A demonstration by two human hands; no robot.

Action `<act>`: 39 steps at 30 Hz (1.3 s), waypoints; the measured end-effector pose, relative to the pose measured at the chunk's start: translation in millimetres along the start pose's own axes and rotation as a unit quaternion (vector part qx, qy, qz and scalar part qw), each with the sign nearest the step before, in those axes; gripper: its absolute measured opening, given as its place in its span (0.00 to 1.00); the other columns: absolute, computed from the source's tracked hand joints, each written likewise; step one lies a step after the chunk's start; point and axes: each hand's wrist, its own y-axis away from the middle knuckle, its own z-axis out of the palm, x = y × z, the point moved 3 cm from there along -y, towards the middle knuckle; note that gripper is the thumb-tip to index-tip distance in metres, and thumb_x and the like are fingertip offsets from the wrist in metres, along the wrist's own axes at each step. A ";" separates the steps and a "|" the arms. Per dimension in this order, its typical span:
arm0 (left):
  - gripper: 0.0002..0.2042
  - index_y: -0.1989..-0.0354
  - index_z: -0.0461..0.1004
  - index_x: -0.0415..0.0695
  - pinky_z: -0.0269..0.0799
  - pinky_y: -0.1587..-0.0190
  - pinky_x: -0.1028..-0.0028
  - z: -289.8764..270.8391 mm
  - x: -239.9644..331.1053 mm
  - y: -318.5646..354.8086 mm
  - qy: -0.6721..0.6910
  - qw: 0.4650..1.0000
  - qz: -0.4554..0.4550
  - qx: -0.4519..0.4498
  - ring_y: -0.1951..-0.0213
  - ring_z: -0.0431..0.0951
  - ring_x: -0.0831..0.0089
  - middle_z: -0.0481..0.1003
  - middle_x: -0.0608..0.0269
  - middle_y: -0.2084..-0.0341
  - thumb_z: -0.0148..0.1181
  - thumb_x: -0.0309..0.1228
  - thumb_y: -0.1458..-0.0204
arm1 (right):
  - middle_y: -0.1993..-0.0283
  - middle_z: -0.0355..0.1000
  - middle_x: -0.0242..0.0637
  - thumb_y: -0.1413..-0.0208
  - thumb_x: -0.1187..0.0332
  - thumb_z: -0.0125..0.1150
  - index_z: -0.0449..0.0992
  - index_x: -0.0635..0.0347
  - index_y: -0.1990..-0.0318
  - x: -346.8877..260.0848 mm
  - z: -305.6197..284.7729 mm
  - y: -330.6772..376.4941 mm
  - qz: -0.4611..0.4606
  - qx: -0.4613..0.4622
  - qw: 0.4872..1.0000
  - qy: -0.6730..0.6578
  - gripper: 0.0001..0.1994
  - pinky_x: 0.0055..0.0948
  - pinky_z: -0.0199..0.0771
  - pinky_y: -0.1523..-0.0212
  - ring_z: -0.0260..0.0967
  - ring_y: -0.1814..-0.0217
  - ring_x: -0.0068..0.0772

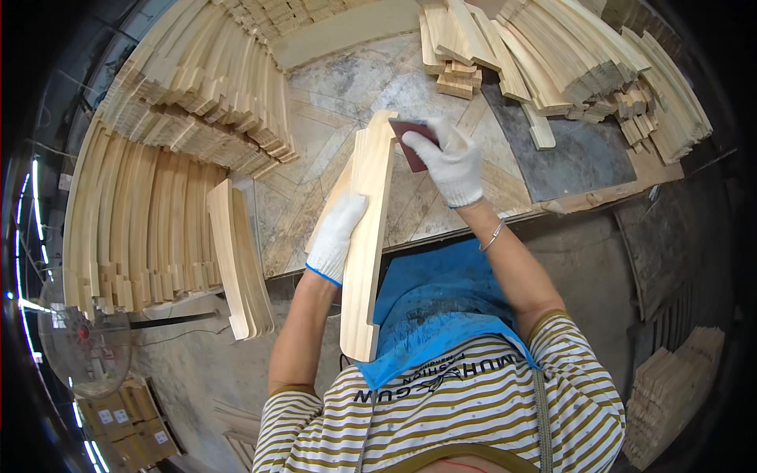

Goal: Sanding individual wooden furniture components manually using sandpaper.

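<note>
My left hand (pixel 339 235), in a white knit glove with a blue cuff, grips a pale shaped wooden slat (pixel 368 229) at its left edge. The slat slants lengthwise from the worktable towards my apron, its near end rounded and notched. Another pale wooden piece shows beside it on the left, partly hidden by the slat and my glove. My right hand (pixel 455 164), gloved as well, pinches a dark red sheet of sandpaper (pixel 412 148) between thumb and fingers. The sheet is right beside the slat's far end; whether it touches cannot be made out.
Tall stacks of slats (pixel 197 87) rise on the left of the worktable (pixel 339 91), with a few slats (pixel 239 264) jutting over its front edge. More slats (pixel 568 55) lie piled at far right. A fan (pixel 85 347) and cardboard boxes (pixel 126 414) stand at lower left.
</note>
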 end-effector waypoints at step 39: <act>0.21 0.41 0.67 0.53 0.66 0.49 0.64 39.9 -38.9 -42.6 -0.432 0.884 0.178 -0.024 0.50 0.72 0.52 0.73 0.46 0.54 0.48 0.40 0.44 | 0.58 0.75 0.53 0.49 0.53 0.60 0.73 0.62 0.50 66.7 -95.5 47.6 0.293 -0.042 0.942 0.161 0.25 0.35 0.71 0.55 0.74 0.55 0.47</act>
